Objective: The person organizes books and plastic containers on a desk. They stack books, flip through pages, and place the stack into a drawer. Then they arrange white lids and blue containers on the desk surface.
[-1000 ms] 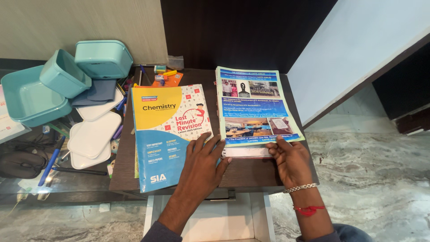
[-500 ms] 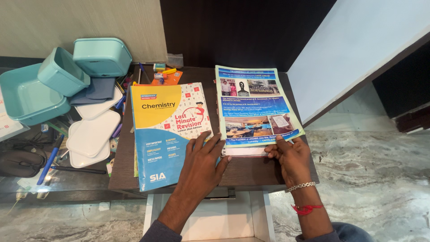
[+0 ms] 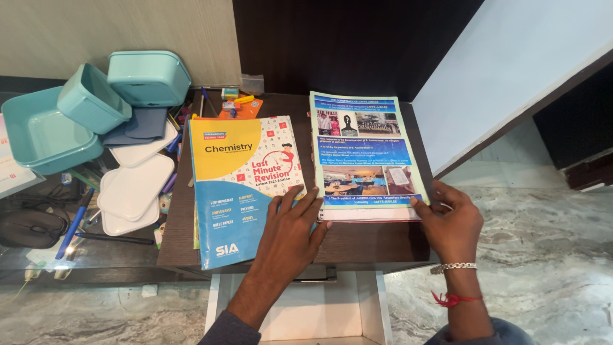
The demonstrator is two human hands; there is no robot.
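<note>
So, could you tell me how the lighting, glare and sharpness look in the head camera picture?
Head view: light is even and fairly bright; the two books, yellow-and-blue and blue-covered, are sharp with little glare. The left hand and right hand show no motion blur. The glass table at left shows faint reflections; the panel behind is dark and featureless.

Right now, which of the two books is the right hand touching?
The blue photo-covered book on the right; the right hand grips its near right corner. The yellow-and-blue book lies under the left hand.
</note>
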